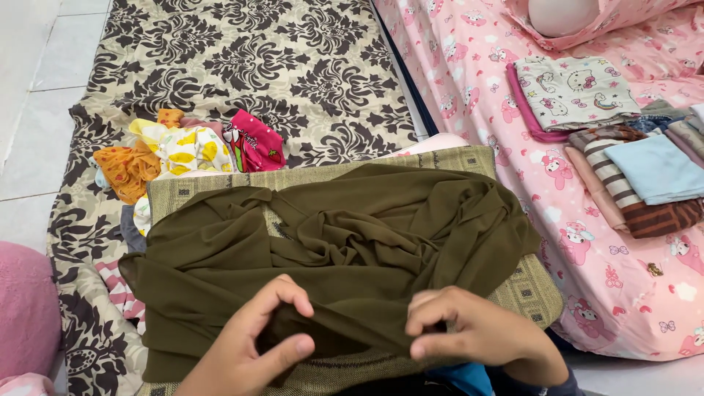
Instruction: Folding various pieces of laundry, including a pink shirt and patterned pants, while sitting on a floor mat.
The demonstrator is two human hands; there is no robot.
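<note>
I sit over a woven olive-and-tan mat laid on a beige mattress with black damask print, which rests on a pale tiled floor. To my right lies a pink sheet with cartoon animals, carrying a stack of folded clothes in stripes, light blue and cartoon print. Beyond the mat's far left corner sits a heap of small bright clothes, yellow, orange and pink. The olive green cloth lies rumpled across the mat, just in front of me. My left hand pinches its near edge between thumb and curled fingers; my right hand grips the same edge, fingers folded tight on the fabric.
</note>
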